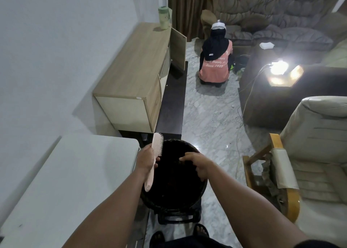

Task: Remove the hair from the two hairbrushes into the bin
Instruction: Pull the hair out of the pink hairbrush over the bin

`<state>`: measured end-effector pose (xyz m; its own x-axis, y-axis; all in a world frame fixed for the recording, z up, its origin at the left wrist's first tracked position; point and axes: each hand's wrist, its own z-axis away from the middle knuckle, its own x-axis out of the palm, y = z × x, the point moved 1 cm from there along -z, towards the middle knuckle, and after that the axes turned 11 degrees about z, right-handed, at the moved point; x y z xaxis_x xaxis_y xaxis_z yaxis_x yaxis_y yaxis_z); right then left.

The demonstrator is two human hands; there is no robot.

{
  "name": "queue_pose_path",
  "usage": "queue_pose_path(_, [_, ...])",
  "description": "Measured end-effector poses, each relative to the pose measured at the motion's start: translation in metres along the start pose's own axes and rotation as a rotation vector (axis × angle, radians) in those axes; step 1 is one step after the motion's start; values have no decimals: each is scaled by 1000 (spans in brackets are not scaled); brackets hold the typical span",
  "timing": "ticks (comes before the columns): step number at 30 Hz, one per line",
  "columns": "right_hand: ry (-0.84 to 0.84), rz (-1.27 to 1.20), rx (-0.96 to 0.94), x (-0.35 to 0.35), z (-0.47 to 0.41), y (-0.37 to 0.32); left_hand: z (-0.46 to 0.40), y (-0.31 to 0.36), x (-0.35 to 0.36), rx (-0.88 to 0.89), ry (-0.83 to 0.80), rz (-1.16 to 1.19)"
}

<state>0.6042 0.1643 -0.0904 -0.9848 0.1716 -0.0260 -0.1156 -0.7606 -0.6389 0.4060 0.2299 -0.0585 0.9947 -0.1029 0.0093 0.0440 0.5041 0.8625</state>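
Observation:
A pink hairbrush with pale bristles stands nearly upright at the left rim of a round black bin. My left hand is closed around the brush's handle, bristles facing right over the bin. My right hand hovers over the bin's dark opening, fingers curled and pinched together; whether hair is between them is too dark to tell. A second hairbrush is not in view.
A white table stands at my left beside the bin. A wooden cabinet lines the wall. A person in a pink shirt crouches on the marble floor ahead. A cream armchair sits right, a dark table with a lamp beyond.

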Motion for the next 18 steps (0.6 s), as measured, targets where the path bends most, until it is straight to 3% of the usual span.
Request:
queue_pose_path(2, [-59, -38, -20, 0, -1, 1, -2, -3, 0, -2, 1, -46])
queue_pose_path(6, [131, -95, -59, -1, -19, 1, 5, -7, 10, -36, -55, -63])
queue_pose_path(9, [271, 153, -130, 0, -17, -5, 11, -7, 15, -39, -81, -37])
queue_pose_path(12, [150, 293, -194, 6, -12, -11, 12, -8, 17, -50, -85, -17])
queue_pose_path(16, [-137, 14, -174, 29, 3, -22, 11, -8, 23, -13, -117, 13])
queue_pose_path(18, [-117, -27, -218, 40, 4, -23, 8, -7, 25, 19, -134, 1])
